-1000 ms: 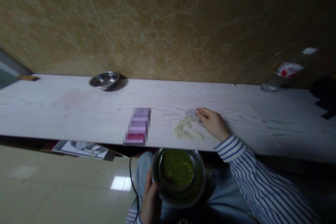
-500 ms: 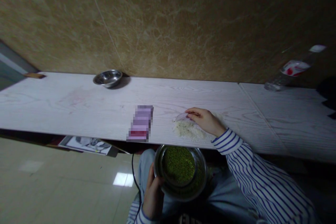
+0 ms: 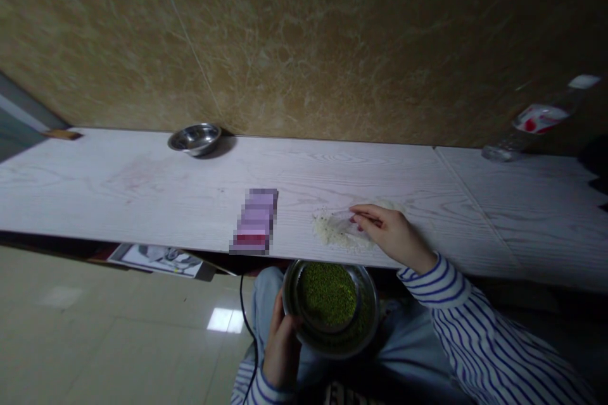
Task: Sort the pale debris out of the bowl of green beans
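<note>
My left hand (image 3: 283, 345) grips the left rim of a metal bowl (image 3: 371, 329), which sits at my lap just below the table edge. Green mung beans (image 3: 327, 294) lie inside it. Over the table, my right hand (image 3: 392, 231) pinches a thin, clear plastic piece (image 3: 340, 218); its exact kind is hard to make out. That piece rests at a spread heap of white rice (image 3: 327, 232) dotted with a few dark specks. More pale grains show behind the right hand.
A small metal bowl (image 3: 196, 139) stands near the wall on the white table (image 3: 142, 202). A blurred-out purple phone-like object (image 3: 255, 221) lies left of the rice. At the far right a clear plastic bottle (image 3: 534, 121) stands. A black cable (image 3: 244, 310) hangs beside my left leg.
My right hand has moved right and slightly toward me with the clear plastic piece, across the rice. My left hand still holds the bowl.
</note>
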The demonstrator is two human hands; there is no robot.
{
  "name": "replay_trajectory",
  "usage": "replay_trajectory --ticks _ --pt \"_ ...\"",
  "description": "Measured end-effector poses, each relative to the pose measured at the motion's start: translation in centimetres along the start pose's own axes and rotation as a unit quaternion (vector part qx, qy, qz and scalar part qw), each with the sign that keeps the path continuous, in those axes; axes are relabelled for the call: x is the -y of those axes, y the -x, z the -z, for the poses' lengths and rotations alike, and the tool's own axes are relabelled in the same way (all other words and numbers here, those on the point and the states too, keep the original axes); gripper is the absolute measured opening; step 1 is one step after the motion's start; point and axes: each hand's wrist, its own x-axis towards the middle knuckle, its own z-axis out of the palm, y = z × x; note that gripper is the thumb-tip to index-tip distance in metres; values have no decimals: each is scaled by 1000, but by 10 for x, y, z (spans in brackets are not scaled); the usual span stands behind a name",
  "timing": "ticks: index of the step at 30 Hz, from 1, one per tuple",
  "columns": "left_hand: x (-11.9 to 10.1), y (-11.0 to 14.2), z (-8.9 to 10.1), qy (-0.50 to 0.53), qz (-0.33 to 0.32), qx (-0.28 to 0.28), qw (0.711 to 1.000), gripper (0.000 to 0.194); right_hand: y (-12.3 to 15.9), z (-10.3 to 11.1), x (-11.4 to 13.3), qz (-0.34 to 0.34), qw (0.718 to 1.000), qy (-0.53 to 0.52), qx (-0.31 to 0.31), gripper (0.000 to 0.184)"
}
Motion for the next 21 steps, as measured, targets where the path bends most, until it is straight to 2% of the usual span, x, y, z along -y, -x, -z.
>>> replay_trajectory --ticks 4,7,13,17,21 --pt "1 0 -2 3 -1 17 1000 56 22 2 1 7 999 41 33 26" --pt "3 -1 0 1 -4 18 1000 56 30 3 -2 6 998 50 33 27" --pt "7 -2 6 -3 0 7 1000 53 28 16 -20 -19 999 48 -12 29" --pt "7 -2 4 3 15 8 1000 51 27 22 -23 -31 998 37 -40 29" --pt "5 -1 1 -6 15 8 1000 49 28 14 -18 -46 999 16 -15 30"
